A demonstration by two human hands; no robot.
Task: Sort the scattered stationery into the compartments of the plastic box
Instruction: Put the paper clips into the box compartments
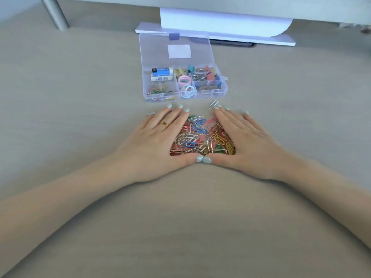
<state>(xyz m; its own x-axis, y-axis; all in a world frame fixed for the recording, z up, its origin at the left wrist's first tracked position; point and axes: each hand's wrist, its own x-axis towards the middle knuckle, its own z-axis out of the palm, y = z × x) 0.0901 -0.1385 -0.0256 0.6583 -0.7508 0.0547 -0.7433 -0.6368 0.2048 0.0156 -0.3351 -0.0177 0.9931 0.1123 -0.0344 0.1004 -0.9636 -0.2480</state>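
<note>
A heap of coloured paper clips (201, 136) lies on the desk between my two hands. My left hand (158, 139) lies flat with straight fingers against the heap's left side, and my right hand (241, 139) lies flat against its right side. The two thumbs touch at the near edge of the heap. One loose silver clip (212, 104) lies just beyond my right fingertips, another clip (175, 105) by my left fingertips. The clear plastic box (224, 89) stands open beyond the heap. It holds erasers (162, 74), binder clips (202, 74), pastel rings (185, 85) and some paper clips (158, 91).
The box lid (152, 49) lies open flat behind the box, with a white label on it. A white monitor stand (220, 31) sits behind the lid. A metal leg (55, 14) stands at the far left. Bare desk surrounds the heap.
</note>
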